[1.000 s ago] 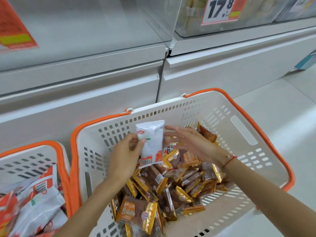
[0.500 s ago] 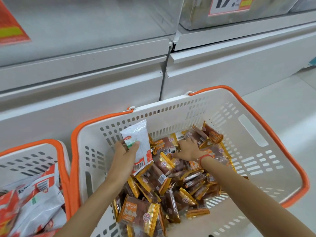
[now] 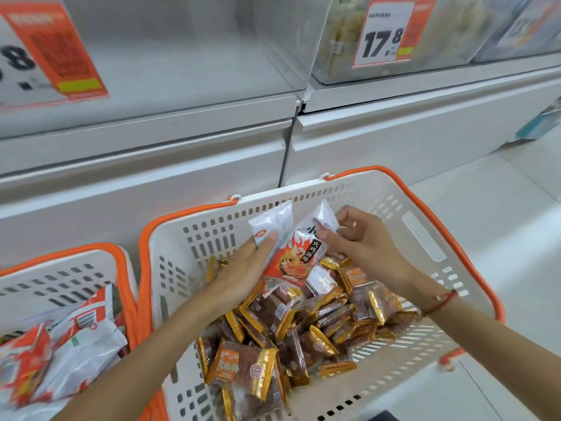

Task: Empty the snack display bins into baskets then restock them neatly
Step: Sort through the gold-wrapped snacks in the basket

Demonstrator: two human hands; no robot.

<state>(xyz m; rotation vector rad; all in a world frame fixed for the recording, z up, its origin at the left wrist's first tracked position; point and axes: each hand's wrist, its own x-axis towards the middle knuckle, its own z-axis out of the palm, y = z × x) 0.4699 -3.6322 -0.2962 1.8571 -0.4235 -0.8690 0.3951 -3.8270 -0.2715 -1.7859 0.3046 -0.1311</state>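
A white basket with an orange rim stands on the floor, holding several brown and gold snack packets. Above the pile, my left hand grips a white and red snack packet by its lower part. My right hand pinches the top of a second white packet with an orange flame print, pressed against the first. A third small white packet lies on the pile just below them.
A second orange-rimmed basket at the left holds white and red packets. Clear display bins sit on the white shelf above, with price cards. White floor tiles lie to the right.
My right hand has come up out of the brown packets with a second white flame-print packet and brought it against the one in my left hand. The camera has tilted up.
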